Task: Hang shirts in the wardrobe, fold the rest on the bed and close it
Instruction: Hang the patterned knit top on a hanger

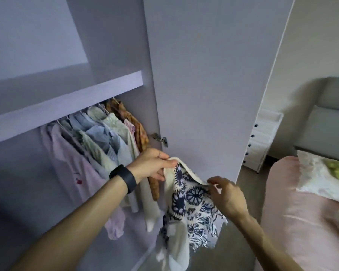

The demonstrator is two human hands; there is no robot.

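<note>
Hung shirts (98, 137) crowd the rail on my left; my left hand (151, 165) pinches one end of the blue-patterned top (190, 200) by its cream edge, my right hand (228, 196) pinches the other end, spreading it, probably to find the neckline, before the open wardrobe door (204, 75), bed (301, 222) off right

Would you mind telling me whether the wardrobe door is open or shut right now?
Open. The wardrobe door stands swung outward on its hinge, exposing the hanging shirts inside.
</note>
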